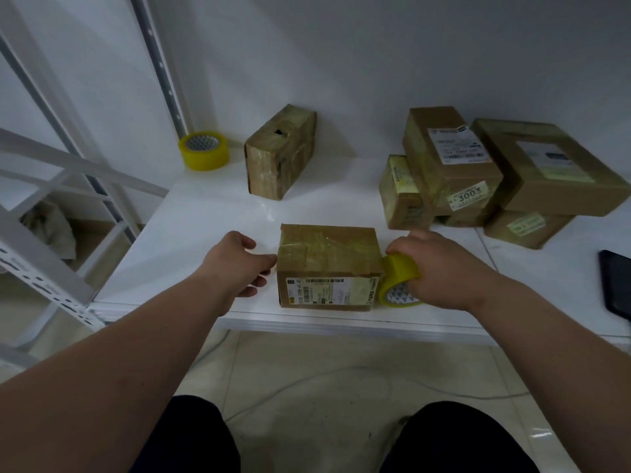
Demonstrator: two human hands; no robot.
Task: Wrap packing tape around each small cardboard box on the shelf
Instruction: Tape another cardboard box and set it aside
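A small cardboard box [327,268] with a shipping label on its front stands near the front edge of the white shelf [205,213]; yellowish tape crosses its top. My right hand [440,268] grips a yellow tape roll [399,281] pressed against the box's right side. My left hand [239,268] sits at the box's left side, fingertips at its upper left edge, fingers loosely bent. Another taped box [280,151] stands upright at the back.
A second yellow tape roll [204,150] lies at the back left by the shelf post. Several stacked boxes [478,175] fill the back right. A dark phone [618,285] lies at the right edge. A metal rack [51,233] stands on the left.
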